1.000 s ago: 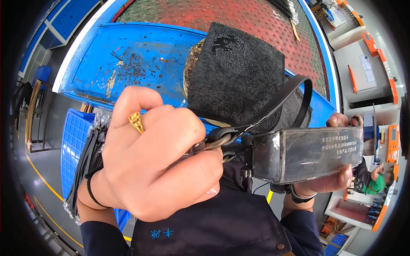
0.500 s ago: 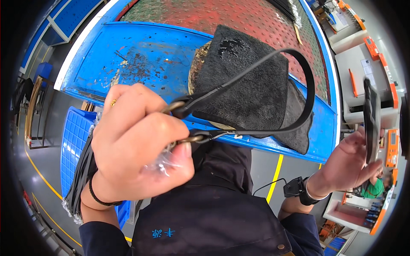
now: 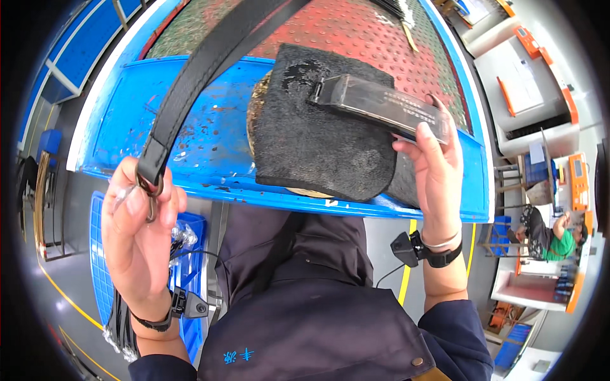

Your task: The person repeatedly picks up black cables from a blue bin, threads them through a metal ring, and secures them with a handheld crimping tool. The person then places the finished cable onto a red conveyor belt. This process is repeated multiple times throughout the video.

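A black leather strap (image 3: 190,89) with a metal clasp at its end is pinched in my left hand (image 3: 136,235). From there it runs up and out past the top edge of the view. My right hand (image 3: 435,159) grips the near end of a long, dark, box-shaped tool (image 3: 381,106) with glossy sides and pale print. Its far end has a metal fitting and lies over a folded black cloth (image 3: 318,143). Whether the tool touches the cloth, I cannot tell. The cloth rests on a round pad (image 3: 257,120) on the blue bench (image 3: 203,140).
A studded red mat (image 3: 343,38) covers the bench's far part, with a bundle of black straps (image 3: 397,9) on it. At lower left is a blue basket (image 3: 98,247) with more straps (image 3: 121,324). A person in green (image 3: 559,244) sits far right.
My left hand has moved left and turned, and the strap now extends upward instead of looping right. My right hand has brought the dark tool in from the right, over the cloth.
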Motion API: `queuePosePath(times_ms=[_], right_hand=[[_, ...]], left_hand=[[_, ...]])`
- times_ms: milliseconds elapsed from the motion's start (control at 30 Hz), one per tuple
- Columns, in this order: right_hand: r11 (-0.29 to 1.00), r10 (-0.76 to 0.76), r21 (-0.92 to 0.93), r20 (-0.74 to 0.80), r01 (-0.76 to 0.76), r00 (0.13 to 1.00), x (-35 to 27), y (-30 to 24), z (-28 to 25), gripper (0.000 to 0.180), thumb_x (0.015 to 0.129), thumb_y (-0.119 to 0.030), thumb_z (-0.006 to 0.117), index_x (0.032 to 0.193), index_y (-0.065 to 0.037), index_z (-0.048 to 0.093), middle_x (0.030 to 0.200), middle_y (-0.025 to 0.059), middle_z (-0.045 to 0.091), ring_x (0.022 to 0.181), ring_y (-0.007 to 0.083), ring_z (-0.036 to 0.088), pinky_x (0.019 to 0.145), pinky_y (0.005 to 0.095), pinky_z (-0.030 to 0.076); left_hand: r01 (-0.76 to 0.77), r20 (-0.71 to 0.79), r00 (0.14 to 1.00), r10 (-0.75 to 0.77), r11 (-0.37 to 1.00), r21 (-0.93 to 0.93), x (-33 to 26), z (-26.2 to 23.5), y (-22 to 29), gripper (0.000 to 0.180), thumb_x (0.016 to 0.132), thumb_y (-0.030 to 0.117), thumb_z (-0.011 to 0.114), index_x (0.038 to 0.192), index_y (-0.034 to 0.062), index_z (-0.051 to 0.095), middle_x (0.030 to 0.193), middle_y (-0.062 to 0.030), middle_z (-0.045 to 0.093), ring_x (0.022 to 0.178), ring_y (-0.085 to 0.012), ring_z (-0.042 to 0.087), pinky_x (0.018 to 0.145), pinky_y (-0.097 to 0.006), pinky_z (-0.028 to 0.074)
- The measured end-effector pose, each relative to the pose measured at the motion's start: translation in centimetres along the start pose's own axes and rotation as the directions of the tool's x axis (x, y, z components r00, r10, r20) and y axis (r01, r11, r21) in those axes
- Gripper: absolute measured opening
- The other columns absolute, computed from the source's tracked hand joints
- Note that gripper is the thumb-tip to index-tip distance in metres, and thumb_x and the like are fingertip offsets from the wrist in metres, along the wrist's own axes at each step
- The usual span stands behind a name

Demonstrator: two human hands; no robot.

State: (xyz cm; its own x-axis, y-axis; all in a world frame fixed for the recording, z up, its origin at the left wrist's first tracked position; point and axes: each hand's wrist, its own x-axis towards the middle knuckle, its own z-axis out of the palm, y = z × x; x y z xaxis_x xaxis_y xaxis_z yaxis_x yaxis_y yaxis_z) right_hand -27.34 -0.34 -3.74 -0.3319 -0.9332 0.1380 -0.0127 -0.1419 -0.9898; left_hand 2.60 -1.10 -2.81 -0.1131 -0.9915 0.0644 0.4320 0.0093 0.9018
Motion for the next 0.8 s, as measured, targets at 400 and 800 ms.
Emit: queuePosePath(times_ms=[400, 800], right_hand=[[0.155, -0.336, -0.934, 0.256, 0.321, 0.906, -5.6, 1.0, -3.8, 0.021, 0.080, -0.007, 0.052, 0.099, -0.004, 0.059, 0.120, 0.0118, 0.048, 0.117, 0.0328, 0.038, 0.100, 0.0444, 0.022], [0.051, -0.548, -0.607, 0.647, 0.793, 0.530, -7.4, -3.6, 1.2, 0.029, 0.081, -0.048, 0.048, 0.090, -0.029, 0.067, 0.127, 0.0092, 0.039, 0.127, 0.0401, 0.017, 0.104, 0.0519, 0.006]], left_hand=[[-0.313, -0.022, 0.941, 0.337, 0.895, 0.316, 0.0, 0.8, -2.0, 0.018, 0.072, 0.012, 0.061, 0.079, 0.0045, 0.046, 0.073, -0.0046, 0.045, 0.068, -0.0125, 0.042, 0.065, -0.024, 0.034], [-0.774, 0.647, 0.616, 0.450, 0.192, 0.603, -0.5, 4.1, -1.7, 0.029, 0.063, 0.003, 0.066, 0.086, 0.0101, 0.049, 0.078, -0.0093, 0.045, 0.068, -0.0246, 0.045, 0.057, -0.034, 0.037]])
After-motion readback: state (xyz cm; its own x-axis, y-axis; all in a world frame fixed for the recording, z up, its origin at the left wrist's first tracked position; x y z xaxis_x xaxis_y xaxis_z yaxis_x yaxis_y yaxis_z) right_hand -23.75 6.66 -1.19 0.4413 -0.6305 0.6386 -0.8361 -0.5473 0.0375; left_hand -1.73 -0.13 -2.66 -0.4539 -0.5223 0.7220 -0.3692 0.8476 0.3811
